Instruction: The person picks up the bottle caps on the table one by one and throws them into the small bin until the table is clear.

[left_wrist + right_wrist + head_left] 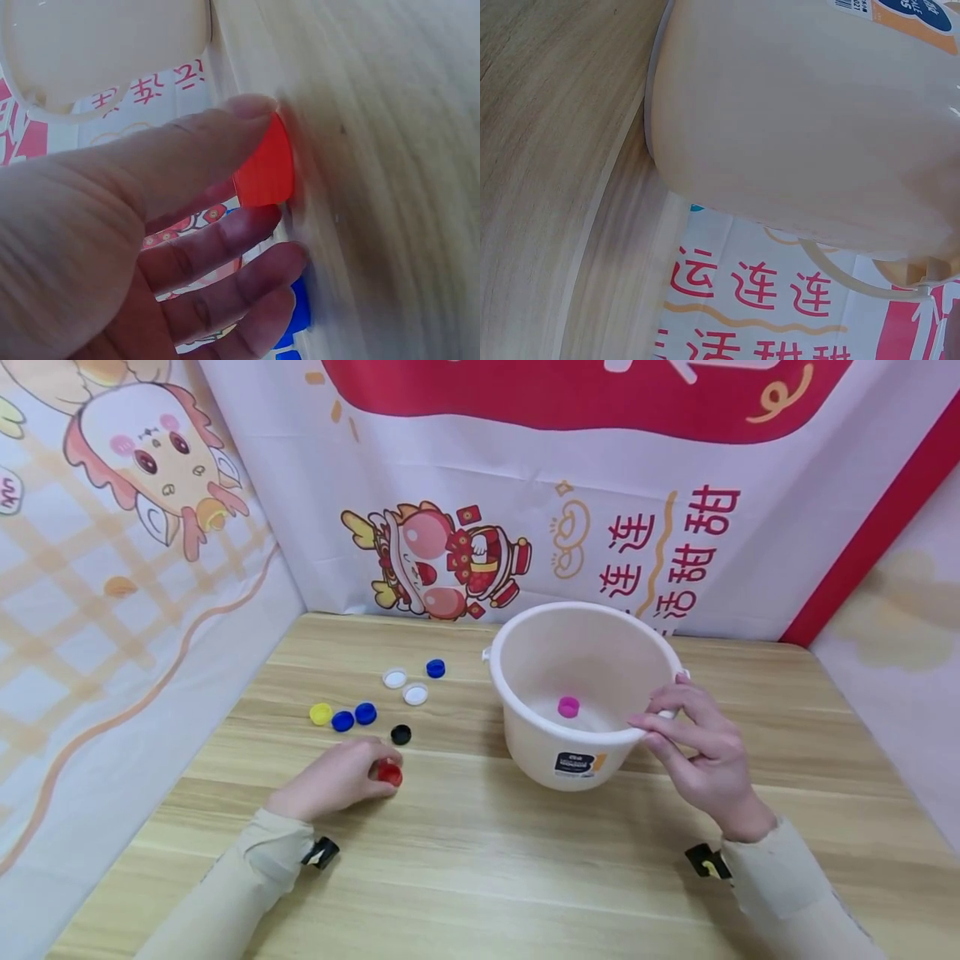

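Observation:
My left hand (337,778) pinches a red bottle cap (390,774) between thumb and fingers at the table's surface. Close up in the left wrist view, the thumb lies on one side of the red cap (266,169), with the other fingers spread below. A cream plastic bucket (532,747) stands upright to the right, with a pink cap (568,707) on its inside floor. My right hand (705,750) grips the bucket's near right rim. Mostly the bucket's smooth side wall (802,127) fills the right wrist view.
Beyond the left hand lie a black cap (401,735), a yellow cap (321,714), several blue caps (366,713) and two white caps (416,694). Printed cloth (315,527) hangs behind the wooden table (465,877) and at its sides.

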`<state>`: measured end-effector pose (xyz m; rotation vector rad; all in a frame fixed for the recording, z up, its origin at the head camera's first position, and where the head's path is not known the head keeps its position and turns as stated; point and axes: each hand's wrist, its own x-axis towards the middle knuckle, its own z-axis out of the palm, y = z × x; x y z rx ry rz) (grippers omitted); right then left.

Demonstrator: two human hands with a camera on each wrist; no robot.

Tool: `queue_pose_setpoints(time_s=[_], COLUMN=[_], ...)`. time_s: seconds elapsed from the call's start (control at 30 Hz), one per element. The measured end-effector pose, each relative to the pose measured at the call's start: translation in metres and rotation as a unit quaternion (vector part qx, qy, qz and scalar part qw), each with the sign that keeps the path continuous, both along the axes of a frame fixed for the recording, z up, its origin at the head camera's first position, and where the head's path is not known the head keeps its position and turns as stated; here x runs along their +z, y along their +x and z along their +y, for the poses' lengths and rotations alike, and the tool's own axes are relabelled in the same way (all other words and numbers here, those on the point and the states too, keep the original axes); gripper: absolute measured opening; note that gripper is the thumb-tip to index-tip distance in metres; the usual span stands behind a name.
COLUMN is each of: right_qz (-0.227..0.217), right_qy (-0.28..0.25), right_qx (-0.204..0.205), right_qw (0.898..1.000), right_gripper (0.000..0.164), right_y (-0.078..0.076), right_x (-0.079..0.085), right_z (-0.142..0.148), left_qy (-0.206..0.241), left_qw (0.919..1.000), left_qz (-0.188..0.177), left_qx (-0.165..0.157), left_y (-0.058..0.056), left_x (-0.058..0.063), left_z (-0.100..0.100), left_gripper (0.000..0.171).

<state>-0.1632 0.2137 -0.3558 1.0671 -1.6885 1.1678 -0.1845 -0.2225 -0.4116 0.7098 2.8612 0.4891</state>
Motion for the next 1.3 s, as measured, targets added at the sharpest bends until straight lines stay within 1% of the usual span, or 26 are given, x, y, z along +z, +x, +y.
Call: queue_pose_setpoints(time_s=[0.13,0.23,0.4,0.5,0.57,0.63,0.7,0.9,0.97,1.07,1.23,1.3], right_qz=[-0.002,-0.002,0.001,-0.002,-0.004,-0.004,-0.002,-0.001,-0.004,-0.006,-0.006,-0.007], right_qy=[-0.002,-0.002,0.0,0.005,0.009,0.01,0.006,0.006,0.009,0.011,0.015,0.016], right_qx=[0.0,-0.002,-0.001,-0.004,-0.01,-0.013,-0.012,-0.017,-0.02,-0.02,-0.022,-0.025], right_qw=[1.0,1.0,1.0,1.0,1.0,1.0,1.0,1.0,1.0,1.0,1.0,1.0], right_gripper=[0.029,0.028,0.028,0.03,0.032,0.034,0.032,0.034,0.035,0.034,0.034,0.035], right_y=[-0.002,-0.004,-0.001,0.002,0.004,0.004,0.004,0.004,0.004,0.005,0.006,0.006], right_x=[-0.004,-0.006,-0.002,0.002,0.003,0.004,0.004,0.005,0.006,0.005,0.004,0.005], right_z=[0.003,0.003,0.002,0.0,0.0,-0.001,-0.001,-0.001,-0.001,0.0,-0.001,0.0], left_qy=[0.001,0.0,-0.003,0.013,0.032,0.046,0.054,0.068,0.076,0.087,0.116,0.124], left_qw=[1.0,0.9999,1.0,0.9999,0.9994,0.9988,0.9984,0.9964,0.9953,0.9943,0.9918,0.9908], left_qz=[-0.007,-0.011,-0.006,-0.007,-0.009,-0.008,0.0,0.046,0.054,0.057,0.052,0.053], left_qx=[0.004,0.004,-0.002,0.003,0.01,0.017,0.015,-0.018,-0.025,-0.024,-0.015,-0.016], left_y=[-0.001,-0.001,0.0,0.0,-0.001,-0.001,-0.002,-0.005,-0.006,-0.007,-0.008,-0.008], left_x=[0.001,0.001,0.003,0.006,0.011,0.018,0.027,0.056,0.064,0.077,0.099,0.107], left_z=[0.0,0.001,0.003,0.005,0.007,0.009,0.012,0.027,0.033,0.04,0.048,0.052], left_gripper=[0.025,0.024,0.024,0.024,0.024,0.024,0.026,0.035,0.036,0.039,0.038,0.037])
